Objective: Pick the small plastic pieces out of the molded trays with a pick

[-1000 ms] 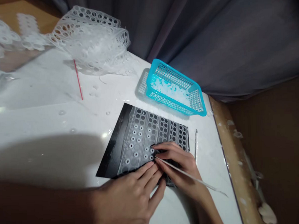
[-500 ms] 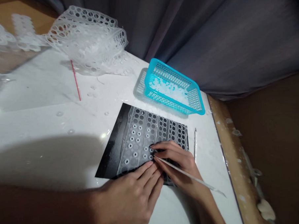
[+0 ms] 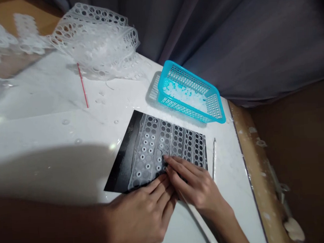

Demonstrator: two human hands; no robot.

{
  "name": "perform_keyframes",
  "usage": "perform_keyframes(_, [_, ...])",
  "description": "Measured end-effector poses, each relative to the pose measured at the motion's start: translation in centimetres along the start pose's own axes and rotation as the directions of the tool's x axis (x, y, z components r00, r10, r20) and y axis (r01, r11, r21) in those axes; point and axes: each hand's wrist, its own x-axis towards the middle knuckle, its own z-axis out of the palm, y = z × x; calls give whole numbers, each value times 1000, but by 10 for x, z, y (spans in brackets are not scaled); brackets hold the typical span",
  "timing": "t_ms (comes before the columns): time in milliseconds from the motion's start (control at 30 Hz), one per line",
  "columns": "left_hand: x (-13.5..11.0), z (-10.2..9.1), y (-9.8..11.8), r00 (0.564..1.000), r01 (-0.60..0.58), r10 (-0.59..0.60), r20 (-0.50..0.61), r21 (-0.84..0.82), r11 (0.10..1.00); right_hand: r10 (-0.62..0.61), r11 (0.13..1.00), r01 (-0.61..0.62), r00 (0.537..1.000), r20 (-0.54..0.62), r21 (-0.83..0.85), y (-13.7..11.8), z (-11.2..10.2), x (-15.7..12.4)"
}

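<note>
My left hand [image 3: 146,208] lies with its fingers stretched out over the near edge of a clear plastic sheet with rows of round holes [image 3: 168,139]. This sheet rests on a black board [image 3: 120,159]. Small white rings [image 3: 144,149] sit in several of the round spots on its left side. My right hand [image 3: 194,181] is closed around a thin white stick [image 3: 200,220], whose tail slants down toward me. Its fingertips touch the sheet just beyond my left fingertips. The stick's tip is hidden under the right hand.
A blue basket [image 3: 194,116] with small white pieces stands behind the board. A heap of perforated plastic sheeting [image 3: 94,42] lies at the back left, near a thin red strip [image 3: 82,85]. Another thin stick [image 3: 214,158] lies right of the board. Loose rings [image 3: 66,121] dot the white table.
My right hand has turned, and the stick's tail has swung from pointing right to pointing down toward me. The right fingers have closed up over the sheet. My left hand has barely moved.
</note>
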Motion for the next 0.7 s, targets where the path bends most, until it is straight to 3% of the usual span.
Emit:
perform_keyframes(267, [-1,1,2,1000,3,-3,4,2,1000,67,994,-61,996,-58,91,3,14,-9])
perform_keyframes(467, [-1,1,3,1000,14,-14,-5,5,1000,174,962,-128,968,-181,243,3,23,-10])
perform_keyframes(600, [-2,2,3,1000,7,-7,0,15,1000,378,867,-285,910,-170,408,-4,16,1])
perform_keyframes(700, [-2,2,3,1000,6,-6,10,19,1000,561,720,-445,825,-70,532,-5,11,6])
